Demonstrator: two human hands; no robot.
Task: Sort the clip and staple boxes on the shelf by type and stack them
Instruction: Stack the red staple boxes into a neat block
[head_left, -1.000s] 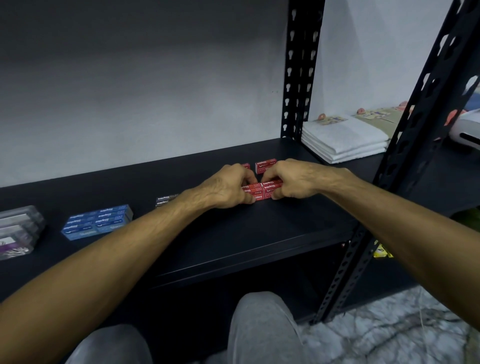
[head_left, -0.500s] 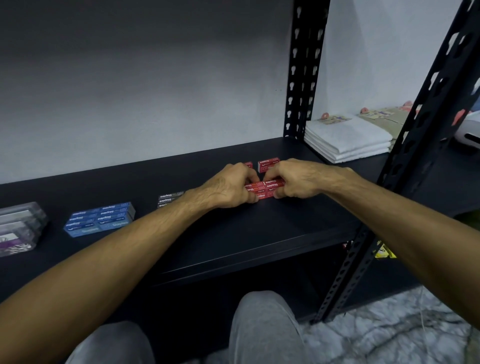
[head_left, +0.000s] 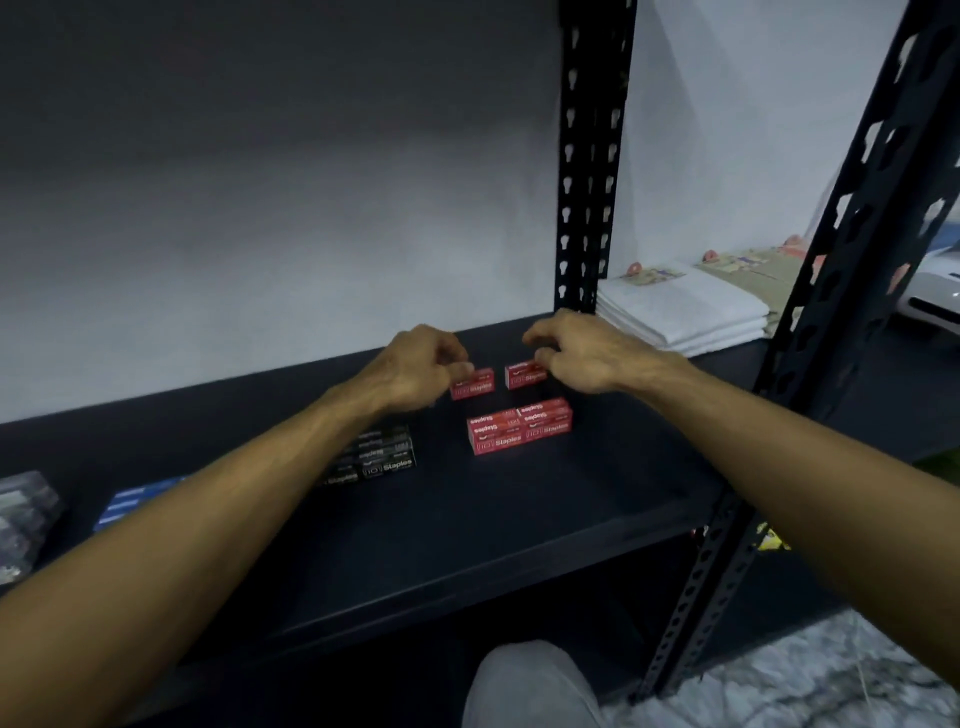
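Note:
On the black shelf (head_left: 467, 519) lies a tidy block of red staple boxes (head_left: 519, 428). Behind it two single red staple boxes rest side by side. My left hand (head_left: 415, 369) pinches the left red box (head_left: 475, 385) at its upper left corner. My right hand (head_left: 576, 358) has its fingers closed over the right red box (head_left: 522, 378), hiding that box's right end. A group of black staple boxes (head_left: 379, 457) sits to the left, partly behind my left forearm. Blue boxes (head_left: 130, 501) and clear clip boxes (head_left: 21, 514) lie at the far left.
A black perforated upright (head_left: 592, 156) rises at the shelf's back right, another upright (head_left: 831, 312) at the front right. Folded white cloths (head_left: 680, 306) lie beyond the back post. My grey-clad knee (head_left: 524, 686) is below the shelf edge.
Both hands have let go of the red block and moved back to the two single red boxes behind it. The camera view has shifted closer and to the right.

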